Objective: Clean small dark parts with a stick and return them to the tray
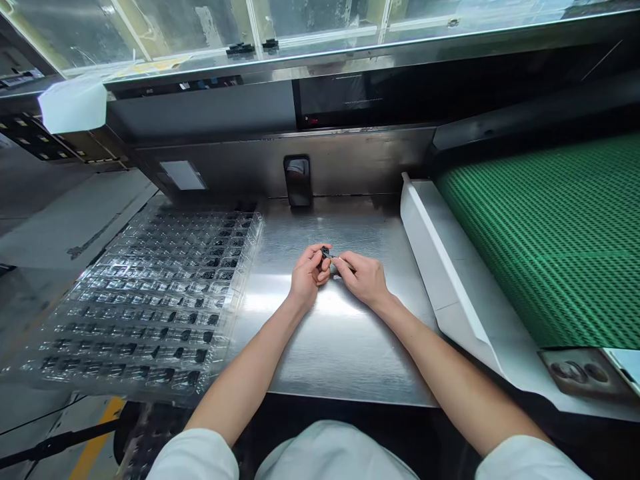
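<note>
My left hand (304, 280) is closed around a small black part (325, 251), held up between thumb and fingers above the steel table (350, 353). My right hand (367, 277) pinches a thin, slender tool (334, 257), its tip touching or very near the black part. Most of the tool is hidden by my fingers, so its exact kind is unclear. To the left of my hands lies a clear plastic tray (239, 283) with rows of pockets, several of them holding similar black parts.
A black phone (298, 180) leans upright against the back panel. On the right, a white angled guard (445, 267) borders a green conveyor belt (555, 227). A machine with glass panels (320, 23) rises behind the table. The tray reaches past the table's left side.
</note>
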A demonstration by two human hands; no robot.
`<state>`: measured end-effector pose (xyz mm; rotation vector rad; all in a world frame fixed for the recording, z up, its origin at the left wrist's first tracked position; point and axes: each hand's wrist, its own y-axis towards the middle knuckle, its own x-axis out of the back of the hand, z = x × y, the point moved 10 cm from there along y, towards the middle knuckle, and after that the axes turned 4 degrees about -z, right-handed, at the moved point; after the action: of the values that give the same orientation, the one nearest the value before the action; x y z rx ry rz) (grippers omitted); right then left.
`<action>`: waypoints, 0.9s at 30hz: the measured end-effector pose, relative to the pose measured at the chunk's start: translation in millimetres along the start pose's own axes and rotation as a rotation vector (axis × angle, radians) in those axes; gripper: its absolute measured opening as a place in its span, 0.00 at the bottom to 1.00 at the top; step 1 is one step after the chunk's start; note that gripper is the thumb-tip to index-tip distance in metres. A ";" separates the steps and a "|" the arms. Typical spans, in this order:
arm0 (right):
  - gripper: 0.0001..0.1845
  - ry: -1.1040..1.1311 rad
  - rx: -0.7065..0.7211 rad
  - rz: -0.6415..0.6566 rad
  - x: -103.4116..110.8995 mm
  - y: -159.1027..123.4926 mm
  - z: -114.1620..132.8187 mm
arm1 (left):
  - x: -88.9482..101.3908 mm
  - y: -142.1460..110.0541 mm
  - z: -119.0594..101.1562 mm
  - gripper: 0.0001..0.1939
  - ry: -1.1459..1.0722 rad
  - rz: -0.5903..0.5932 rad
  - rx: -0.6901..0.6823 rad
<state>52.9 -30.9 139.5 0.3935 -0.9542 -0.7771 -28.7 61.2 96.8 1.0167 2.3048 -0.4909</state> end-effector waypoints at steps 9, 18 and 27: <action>0.27 -0.019 -0.010 0.011 -1.2 0.1 -1.0 | 2.0 1.7 1.6 0.14 0.003 0.003 0.009; 0.27 -0.033 -0.024 0.003 0.5 1.1 -3.5 | 1.2 1.7 0.9 0.13 -0.006 0.021 0.005; 0.28 -0.044 -0.020 0.023 -2.1 0.6 -2.0 | 2.6 2.3 2.3 0.12 -0.017 0.012 0.020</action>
<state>54.0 -29.0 137.6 0.3487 -0.9896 -0.7766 -27.6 62.9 93.2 1.0318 2.2813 -0.5171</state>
